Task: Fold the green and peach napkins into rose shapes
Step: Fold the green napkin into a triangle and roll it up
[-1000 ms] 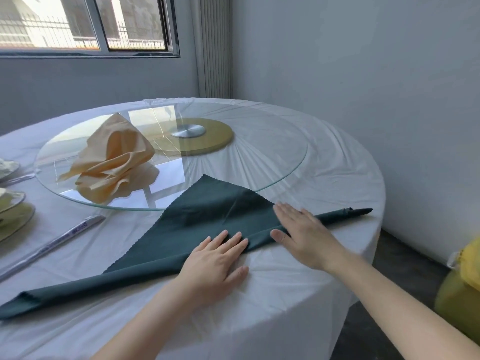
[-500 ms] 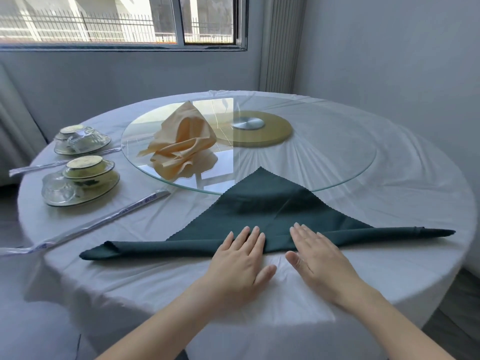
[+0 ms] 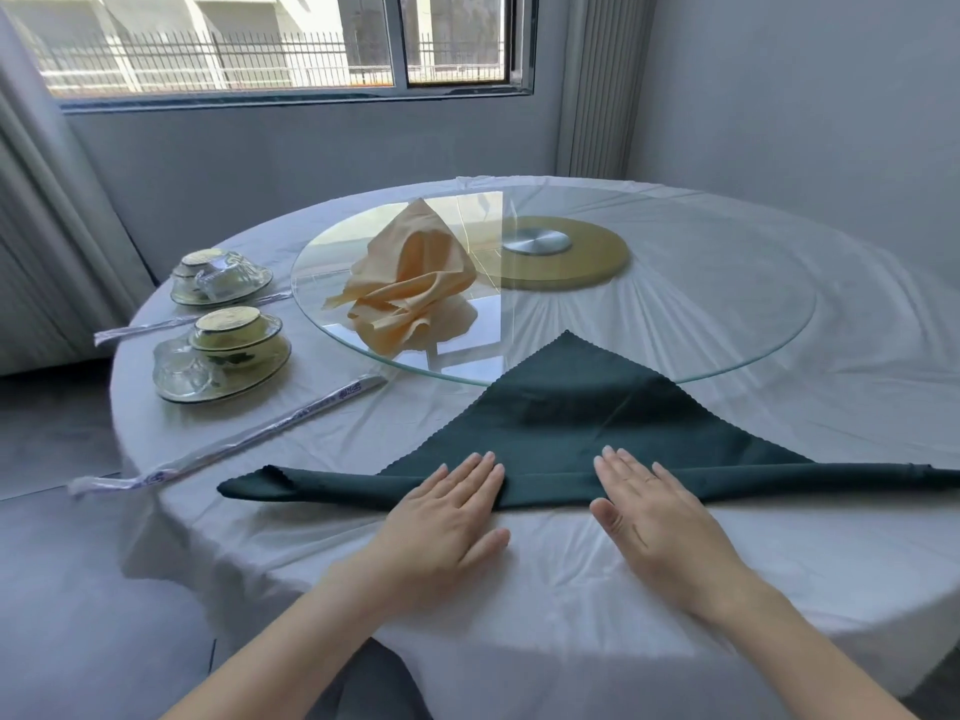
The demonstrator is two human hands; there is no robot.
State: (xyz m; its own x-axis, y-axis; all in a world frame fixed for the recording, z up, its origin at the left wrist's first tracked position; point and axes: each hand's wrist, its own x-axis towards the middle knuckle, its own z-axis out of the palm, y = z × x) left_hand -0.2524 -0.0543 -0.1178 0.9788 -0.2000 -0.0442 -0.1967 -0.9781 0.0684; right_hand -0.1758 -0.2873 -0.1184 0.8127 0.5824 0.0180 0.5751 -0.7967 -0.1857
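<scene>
Just in front of the turntable (image 3: 727,366), I see the green napkin (image 3: 582,423) as a triangle with a rolled near edge, my left hand (image 3: 441,517) and right hand (image 3: 649,517) flat, fingers straight, pressing it.

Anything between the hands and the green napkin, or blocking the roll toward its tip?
Nothing between: left hand and right hand lie flat on the green napkin. Its tip lies on the glass turntable, whose rim the roll would meet.
</scene>
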